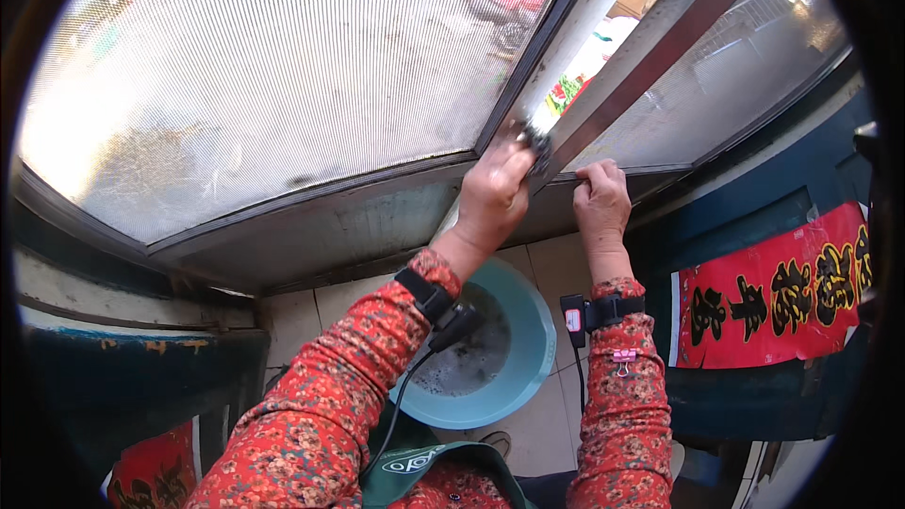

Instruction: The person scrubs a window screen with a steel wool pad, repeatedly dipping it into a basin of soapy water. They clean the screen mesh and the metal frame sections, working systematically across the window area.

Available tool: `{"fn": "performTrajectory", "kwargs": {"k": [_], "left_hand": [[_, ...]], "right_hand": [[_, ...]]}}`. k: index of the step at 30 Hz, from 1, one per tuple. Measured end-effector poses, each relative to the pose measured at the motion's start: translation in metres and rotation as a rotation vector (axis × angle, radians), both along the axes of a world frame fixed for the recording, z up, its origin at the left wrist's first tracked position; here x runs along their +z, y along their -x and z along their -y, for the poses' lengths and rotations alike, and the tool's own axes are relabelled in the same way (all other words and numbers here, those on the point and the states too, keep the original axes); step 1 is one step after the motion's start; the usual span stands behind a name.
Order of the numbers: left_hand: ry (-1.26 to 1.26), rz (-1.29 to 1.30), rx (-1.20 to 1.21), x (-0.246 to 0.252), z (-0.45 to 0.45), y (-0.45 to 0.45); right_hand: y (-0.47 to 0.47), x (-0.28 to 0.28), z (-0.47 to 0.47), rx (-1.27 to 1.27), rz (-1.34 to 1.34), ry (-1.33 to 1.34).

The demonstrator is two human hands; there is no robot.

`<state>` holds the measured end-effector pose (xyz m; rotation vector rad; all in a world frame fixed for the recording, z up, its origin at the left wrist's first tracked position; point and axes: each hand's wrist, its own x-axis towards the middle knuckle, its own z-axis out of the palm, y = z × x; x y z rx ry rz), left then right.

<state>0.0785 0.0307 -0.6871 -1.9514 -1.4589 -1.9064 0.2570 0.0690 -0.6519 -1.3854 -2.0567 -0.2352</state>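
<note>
In the head view my left hand (495,187) grips a dark scouring pad (539,147), blurred, low against the near edge of the left screen door (311,124). Just right of it, my right hand (604,201) has its fingers curled on the lower rail of the right screen door (650,180). Between the two door frames runs a narrow upright gap. Below my hands a light blue plastic basin (534,382) stands on the floor, partly hidden by my left forearm. It holds murky, sudsy water (463,371).
Dark green door panels flank me; the right one bears a red paper banner (771,290) with black writing. Pale floor tiles (558,268) surround the basin. Cables (399,396) hang from the wrist straps. Through the left mesh, several colourful items show outside.
</note>
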Motion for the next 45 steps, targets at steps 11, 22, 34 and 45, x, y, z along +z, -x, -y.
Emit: {"fn": "performTrajectory", "kwargs": {"k": [11, 22, 34, 45], "left_hand": [[0.502, 0.23, 0.104, -0.105, 0.025, -0.01], [0.868, 0.198, 0.092, -0.127, 0.039, -0.002], [0.714, 0.681, -0.287, -0.065, 0.101, 0.044], [1.002, 0.081, -0.465, -0.111, 0.16, 0.047]], "right_hand": [[0.002, 0.006, 0.006, 0.001, 0.025, -0.046], [0.0, 0.004, 0.004, -0.008, 0.037, -0.021], [-0.016, 0.006, 0.019, 0.156, -0.139, 0.072], [0.089, -0.168, 0.217, 0.079, -1.71, 1.201]]}}
